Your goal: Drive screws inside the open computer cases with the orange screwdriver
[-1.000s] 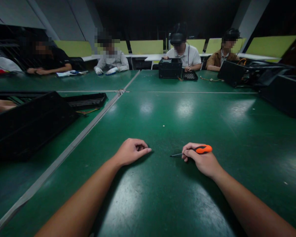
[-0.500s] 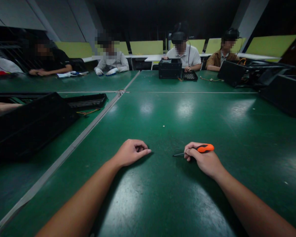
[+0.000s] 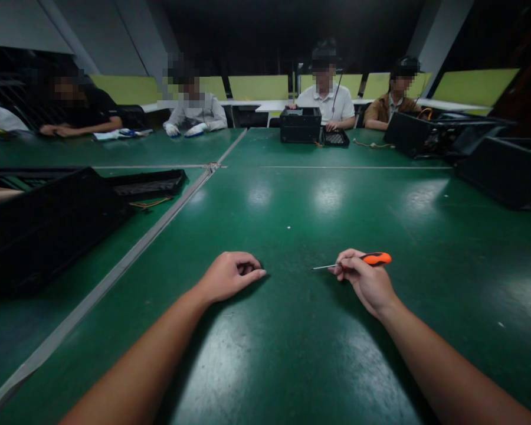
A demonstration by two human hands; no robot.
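My left hand (image 3: 232, 276) rests on the green table (image 3: 274, 330) left of centre, fingers curled and thumb near the fingertips, with nothing visible in it. To the right, my right hand (image 3: 366, 280) is closed around a screwdriver (image 3: 378, 258) with an orange and black handle. Its thin metal shaft points left, toward my left hand, and the tip is apart from that hand. Part of the handle is hidden by my fingers.
A black computer case (image 3: 48, 218) lies at the left, with a black panel (image 3: 148, 184) beside it. More black cases (image 3: 300, 125) stand across the table and at the right (image 3: 504, 171). Several people sit along the far side. A grey strip (image 3: 146, 239) crosses the table.
My right hand has turned slightly, and the screwdriver's shaft now lies more level, its tip a little higher. The whole view has shifted slightly. My left hand keeps its curled pose.
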